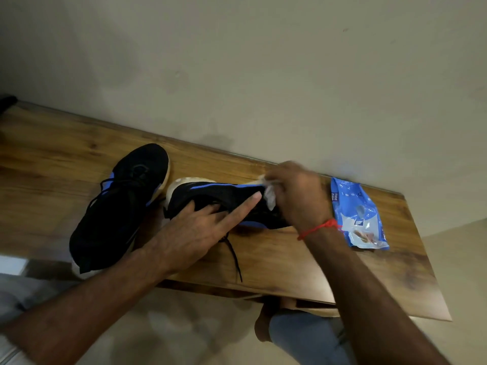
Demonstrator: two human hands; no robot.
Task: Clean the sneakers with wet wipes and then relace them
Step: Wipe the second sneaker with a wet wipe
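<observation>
Gripping a soft wet wipe (pixel 269 196), my right hand (pixel 297 196) scrubs the light sneaker (pixel 226 196); left hand (pixel 195 227) steadies its collar, fingers straight.

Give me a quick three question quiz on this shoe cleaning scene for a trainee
1. True or false: the right hand grips a white wipe against the sneaker on its side.
2. Where does the blue wipes packet lie? A) right of both sneakers B) between them C) on the floor
3. Fill in: the left hand rests on the sneaker with its index finger ____.

Key:
1. True
2. A
3. Straight, pointing toward the wipe
</observation>
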